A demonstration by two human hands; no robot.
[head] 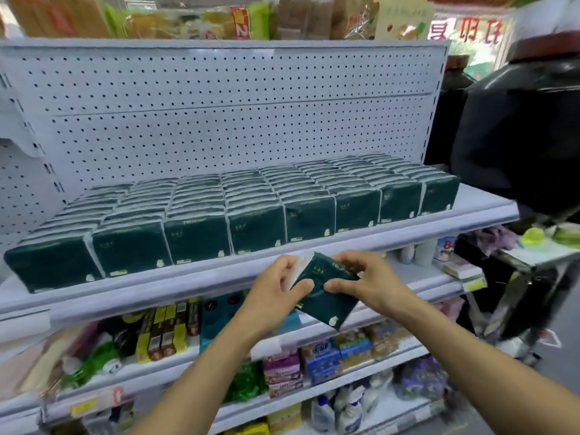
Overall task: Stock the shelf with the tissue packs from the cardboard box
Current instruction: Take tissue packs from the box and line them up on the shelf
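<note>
A dark green tissue pack (329,301) is held tilted in front of the shelf edge, below the filled row. My left hand (276,293) grips its left side, thumb on the front face. My right hand (365,277) pinches its right upper part. The white shelf (282,268) carries several rows of the same green tissue packs (194,233), standing upright from the left end to the right end. The cardboard box is out of view.
A white pegboard back panel (219,120) rises behind the packs. Lower shelves (314,340) hold boxed and bottled goods. A large black object (527,127) stands at the right, beside a small table (539,249) with green items.
</note>
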